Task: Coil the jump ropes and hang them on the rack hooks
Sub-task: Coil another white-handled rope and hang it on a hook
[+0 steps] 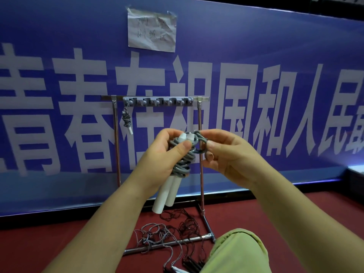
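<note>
A grey jump rope [182, 166] with two white handles [167, 192] is wound into a tight bundle in front of me. My left hand [163, 154] grips the bundle and both handles, thumb across the coils. My right hand [222, 154] pinches a loop of the grey cord at the bundle's top right. Behind them stands a metal rack [201, 123] with a grey hook strip [157, 101] along its top bar. One coiled grey rope [126, 120] hangs from the leftmost hook.
Loose grey rope [151, 233] and dark rope [189, 227] lie tangled on the red floor over the rack's base bar [169, 243]. A blue banner [59, 56] with white characters backs the rack. My knee in green trousers [236, 251] is at lower right.
</note>
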Tool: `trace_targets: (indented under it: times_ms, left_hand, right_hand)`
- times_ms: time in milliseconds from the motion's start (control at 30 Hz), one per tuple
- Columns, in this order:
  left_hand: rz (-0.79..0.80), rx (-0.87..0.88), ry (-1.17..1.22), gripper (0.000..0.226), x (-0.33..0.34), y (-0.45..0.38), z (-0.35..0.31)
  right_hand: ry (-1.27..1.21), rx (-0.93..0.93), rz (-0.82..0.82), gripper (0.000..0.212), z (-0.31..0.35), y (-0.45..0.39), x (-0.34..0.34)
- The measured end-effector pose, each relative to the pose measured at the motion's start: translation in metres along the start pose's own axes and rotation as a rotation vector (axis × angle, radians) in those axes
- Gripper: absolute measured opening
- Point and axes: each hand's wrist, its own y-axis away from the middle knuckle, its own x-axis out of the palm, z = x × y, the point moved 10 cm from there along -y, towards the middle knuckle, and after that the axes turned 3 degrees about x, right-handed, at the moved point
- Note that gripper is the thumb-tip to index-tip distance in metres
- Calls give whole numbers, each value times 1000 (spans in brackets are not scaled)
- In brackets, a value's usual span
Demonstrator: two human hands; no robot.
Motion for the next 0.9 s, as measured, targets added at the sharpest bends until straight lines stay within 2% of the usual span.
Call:
trace_targets:
  times_ms: [167,367,467,600,667,767,900]
  left_hand:
    - [-31,81,-143,36,-1,-1,-5]
    - [12,121,-210,30,-1,1,-11]
    - [11,105,-231,23,-5,2,-6]
    - [-99,128,-336,37,-19,-2,1]
    - [-106,75,-369,43,-27,-6,11]
    - [-114,-73,-434,43,-46,-14,34]
    - [-137,-186,-339,24,-73,-29,61]
  right_hand:
    - [65,-84,-81,23,7,-2,-6]
    - [28,-22,-25,12,-1,-9,-5]
    - [59,98,-22,31,-12,-14,-4]
    - [251,201,-35,46,-19,-32,-7]
    - [339,272,-24,42,-30,-44,-8]
    - [349,283,-53,17,-41,-64,-8]
    - [300,169,-168,23,-44,-99,-4]
